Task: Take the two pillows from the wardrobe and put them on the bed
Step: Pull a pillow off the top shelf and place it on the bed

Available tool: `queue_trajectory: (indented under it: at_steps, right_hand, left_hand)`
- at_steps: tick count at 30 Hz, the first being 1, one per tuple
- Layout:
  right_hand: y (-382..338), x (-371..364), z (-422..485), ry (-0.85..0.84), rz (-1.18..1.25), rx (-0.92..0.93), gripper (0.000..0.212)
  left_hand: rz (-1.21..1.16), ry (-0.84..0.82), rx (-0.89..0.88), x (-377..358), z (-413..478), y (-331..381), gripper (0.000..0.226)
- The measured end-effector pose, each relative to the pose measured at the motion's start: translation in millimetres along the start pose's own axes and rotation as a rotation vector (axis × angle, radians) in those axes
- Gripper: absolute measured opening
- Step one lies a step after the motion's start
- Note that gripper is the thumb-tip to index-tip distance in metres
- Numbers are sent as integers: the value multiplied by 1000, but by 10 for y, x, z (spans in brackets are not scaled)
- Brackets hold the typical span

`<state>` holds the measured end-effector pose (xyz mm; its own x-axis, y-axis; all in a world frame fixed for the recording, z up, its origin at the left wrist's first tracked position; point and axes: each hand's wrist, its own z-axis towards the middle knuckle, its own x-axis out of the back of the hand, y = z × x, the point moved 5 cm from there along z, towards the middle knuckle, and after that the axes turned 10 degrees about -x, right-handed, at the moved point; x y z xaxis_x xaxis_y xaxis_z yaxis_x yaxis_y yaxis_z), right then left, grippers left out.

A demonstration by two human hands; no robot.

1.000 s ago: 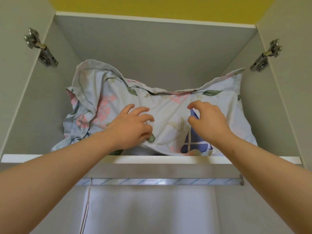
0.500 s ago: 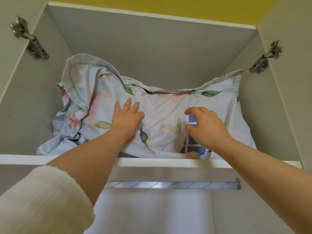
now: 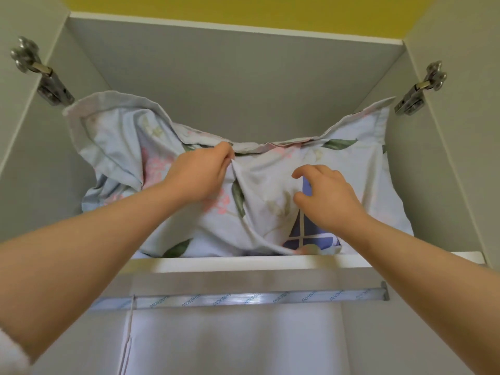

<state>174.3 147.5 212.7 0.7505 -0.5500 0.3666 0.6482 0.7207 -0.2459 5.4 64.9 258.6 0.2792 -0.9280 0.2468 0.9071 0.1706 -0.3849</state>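
A pale blue pillow (image 3: 270, 185) with a pink and green flower print fills the top compartment of the wardrobe (image 3: 243, 85). Its far edge is rumpled and stands up at both corners. My left hand (image 3: 200, 174) grips a fold of the pillow's cover near the middle of the top edge, and the cloth is bunched under the fingers. My right hand (image 3: 327, 198) hovers over the right part of the pillow with its fingers loosely curled and nothing in them. Under it a darker blue patch with pale lines (image 3: 305, 231) shows; whether it is a second pillow I cannot tell.
The white shelf edge (image 3: 216, 262) runs across below the pillow. Metal door hinges sit on the left (image 3: 40, 74) and right (image 3: 419, 87) side walls. A silver hanging rail (image 3: 243, 299) lies under the shelf, with white cloth (image 3: 230, 342) below it.
My left hand has gone from lying flat on the pillow to gripping a fold of its cover farther back. The pillow's left side has lifted and bunched. My right hand has barely moved.
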Motion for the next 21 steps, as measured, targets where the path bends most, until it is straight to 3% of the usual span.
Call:
queue_trajectory:
  at_steps: [5, 7, 9, 11, 14, 17, 21]
  right_hand:
    - [-207, 208, 53, 121, -67, 48, 46]
    - [-290, 306, 50, 222, -122, 77, 54]
    - [-365, 375, 52, 290, -210, 113, 66]
    - [-424, 406, 59, 263, -281, 127, 79]
    - [-479, 437, 52, 208, -332, 135, 92]
    - [-474, 483, 42, 212, -358, 123, 97]
    - [-533, 560, 8, 296, -445, 157, 97]
  left_hand:
    - [187, 29, -240, 419, -51, 169, 28]
    - [347, 11, -278, 504, -45, 153, 63]
    - [448, -85, -192, 523, -22, 64, 104]
    - [455, -167, -114, 483, -33, 7, 121]
    - [342, -232, -30, 425, -107, -43, 128]
    - [266, -180, 6, 486, -146, -15, 127]
    - [196, -124, 11, 586, -167, 35, 108]
